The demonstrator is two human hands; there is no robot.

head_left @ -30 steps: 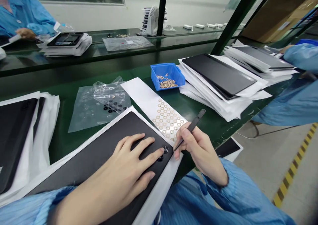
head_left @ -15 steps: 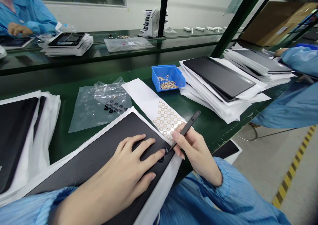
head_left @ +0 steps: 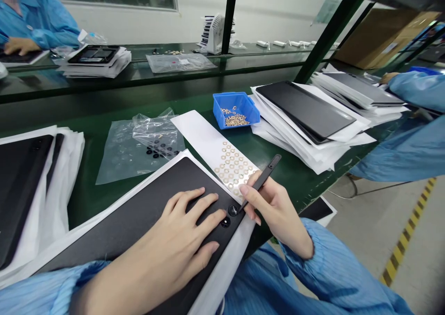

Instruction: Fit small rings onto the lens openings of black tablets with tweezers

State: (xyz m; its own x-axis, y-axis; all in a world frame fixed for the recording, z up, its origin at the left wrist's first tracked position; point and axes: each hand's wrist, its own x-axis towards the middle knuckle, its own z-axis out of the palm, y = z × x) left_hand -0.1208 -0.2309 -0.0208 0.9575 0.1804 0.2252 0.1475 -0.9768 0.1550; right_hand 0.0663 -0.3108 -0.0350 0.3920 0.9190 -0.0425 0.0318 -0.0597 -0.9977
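A black tablet back cover (head_left: 146, 222) lies on white paper in front of me, with two round black camera rings (head_left: 232, 210) near its right corner. My left hand (head_left: 181, 241) rests flat on it, fingers spread, the index fingertip at the edge of the lower ring. My right hand (head_left: 271, 208) pinches black tweezers (head_left: 266, 173), their tips down beside the upper ring. Just beyond lies a white sheet (head_left: 194, 127) bearing rows of small beige rings (head_left: 231, 159).
A blue bin (head_left: 217, 115) holds loose beige rings. Clear plastic bags (head_left: 121, 143) with black round parts lie left of the sheet. Paper-interleaved stacks of dark panels (head_left: 306, 108) stand right and left. Co-workers in blue sleeves (head_left: 417, 90) sit across and at right.
My left index finger has drawn back from the upper ring, so both rings show more fully. The tweezer tips have shifted slightly right, away from the ring.
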